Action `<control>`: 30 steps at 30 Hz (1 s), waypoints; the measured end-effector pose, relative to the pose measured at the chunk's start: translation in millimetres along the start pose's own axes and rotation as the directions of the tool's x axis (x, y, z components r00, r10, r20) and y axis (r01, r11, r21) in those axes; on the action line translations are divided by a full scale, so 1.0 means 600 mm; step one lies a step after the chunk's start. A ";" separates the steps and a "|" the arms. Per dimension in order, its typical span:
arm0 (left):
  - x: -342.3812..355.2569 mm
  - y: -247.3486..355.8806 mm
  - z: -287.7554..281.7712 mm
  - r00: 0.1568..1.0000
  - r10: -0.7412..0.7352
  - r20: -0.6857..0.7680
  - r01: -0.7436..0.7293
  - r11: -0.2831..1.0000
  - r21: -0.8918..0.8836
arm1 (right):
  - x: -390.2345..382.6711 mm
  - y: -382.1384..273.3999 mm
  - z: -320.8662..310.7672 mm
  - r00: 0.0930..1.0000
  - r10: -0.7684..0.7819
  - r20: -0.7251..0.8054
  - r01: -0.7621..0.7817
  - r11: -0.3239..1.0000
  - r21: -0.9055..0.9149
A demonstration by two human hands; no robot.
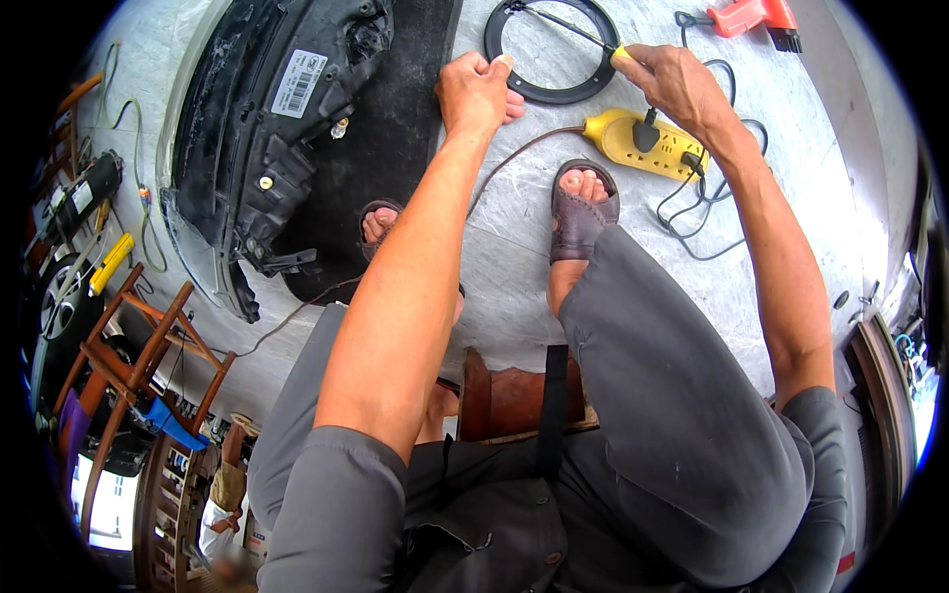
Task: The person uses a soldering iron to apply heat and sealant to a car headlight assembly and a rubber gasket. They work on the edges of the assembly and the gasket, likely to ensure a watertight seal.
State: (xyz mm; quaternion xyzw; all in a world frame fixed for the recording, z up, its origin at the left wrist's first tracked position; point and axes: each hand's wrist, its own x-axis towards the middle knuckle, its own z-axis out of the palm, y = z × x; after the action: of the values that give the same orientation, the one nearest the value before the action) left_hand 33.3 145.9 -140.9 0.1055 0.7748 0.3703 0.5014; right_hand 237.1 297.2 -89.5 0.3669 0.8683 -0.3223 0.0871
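A flat black ring (pixel 556 96) lies at the top centre, near the pale floor. My left hand (pixel 476 96) is closed at its lower left rim, thumb over the edge and fingers curled below. From the right, my right hand (pixel 680 87) grips a screwdriver (pixel 568 26) by its yellow handle. The shaft crosses above the ring's opening, and its tip reaches the ring's far left side. Whether a screw sits under the tip is too small to tell. To the left of my left hand rests a large black car headlight housing (pixel 259 148) with a white label.
A yellow power strip (pixel 633 140) with plugs and looping black cords lies below my right hand. Beyond it is a red heat gun (pixel 753 18). A dark mat (pixel 405 109) is under the headlight. Wooden stool (pixel 138 346) and yellow-handled tool (pixel 111 263) stand at left.
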 end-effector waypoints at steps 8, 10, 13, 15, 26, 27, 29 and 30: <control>0.002 -0.002 0.002 1.000 0.007 0.005 -0.007 1.000 -0.007 | -0.013 -0.001 0.002 1.000 0.024 0.004 -0.024 0.999 0.021; 0.002 -0.003 0.000 1.000 0.008 0.002 -0.008 1.000 -0.006 | -0.015 0.000 0.002 1.000 0.002 0.013 -0.002 1.000 0.002; 0.001 -0.004 -0.001 1.000 0.010 0.002 -0.010 1.000 -0.010 | -0.023 -0.014 -0.015 0.997 0.057 0.044 -0.055 0.997 -0.049; 0.000 -0.002 0.000 1.000 0.006 0.004 -0.006 1.000 -0.011 | -0.024 -0.008 -0.018 1.000 0.001 -0.022 -0.003 0.998 -0.069; 0.001 0.001 0.002 1.000 -0.004 0.015 0.004 1.000 -0.004 | 0.026 0.011 -0.032 0.991 -0.121 -0.058 0.103 0.963 -0.250; 0.001 0.001 0.001 1.000 -0.003 0.016 0.003 1.000 -0.003 | 0.029 0.009 -0.033 0.993 -0.109 -0.038 0.095 0.960 -0.265; 0.001 0.001 0.001 1.000 -0.002 0.016 0.002 1.000 -0.002 | 0.036 0.006 -0.041 0.997 -0.082 0.001 0.078 0.952 -0.294; 0.000 0.001 -0.001 1.000 -0.002 0.013 0.002 1.000 0.000 | 0.039 -0.004 -0.051 0.994 -0.106 0.004 0.103 0.954 -0.281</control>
State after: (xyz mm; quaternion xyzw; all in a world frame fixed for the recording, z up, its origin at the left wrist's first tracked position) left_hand 32.6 145.8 -140.5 0.1071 0.7716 0.3692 0.5068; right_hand 221.1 328.7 -73.8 0.3062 0.9238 -0.1981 0.1164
